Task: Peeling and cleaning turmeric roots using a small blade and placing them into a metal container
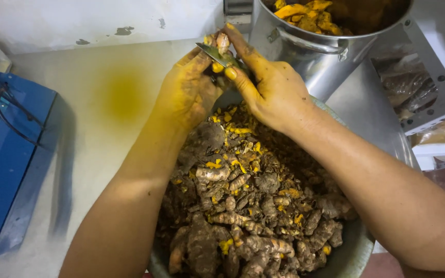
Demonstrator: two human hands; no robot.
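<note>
My left hand, stained yellow, holds a small piece of turmeric root over the far side of a big metal bowl. In my right hand is a small knife, its blade laid against the root. The bowl below is heaped with brown turmeric roots, peel scraps and bright yellow bits.
A steel pot with peeled orange pieces stands just beyond my hands. A blue box with black cables lies at the left. The pale worktop has a yellow stain. Metal shelving with bags is at the right.
</note>
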